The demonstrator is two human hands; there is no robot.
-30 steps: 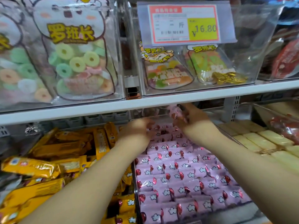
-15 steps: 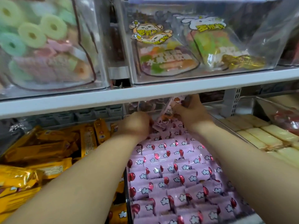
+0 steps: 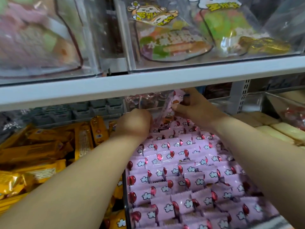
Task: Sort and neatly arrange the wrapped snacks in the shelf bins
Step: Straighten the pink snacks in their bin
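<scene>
The right hand (image 3: 196,109) has raised a pinched pink snack (image 3: 169,105), likely for re-slotting; the left hand (image 3: 133,125) hides its grip.

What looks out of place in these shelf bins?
The yellow bars on the left lie jumbled at mixed angles, while the pink packets beside them stand in neat rows. One gold wrapper lies among the gummy bags in the upper clear bin. The right hand pinches a loose packet above the back rows.
</scene>
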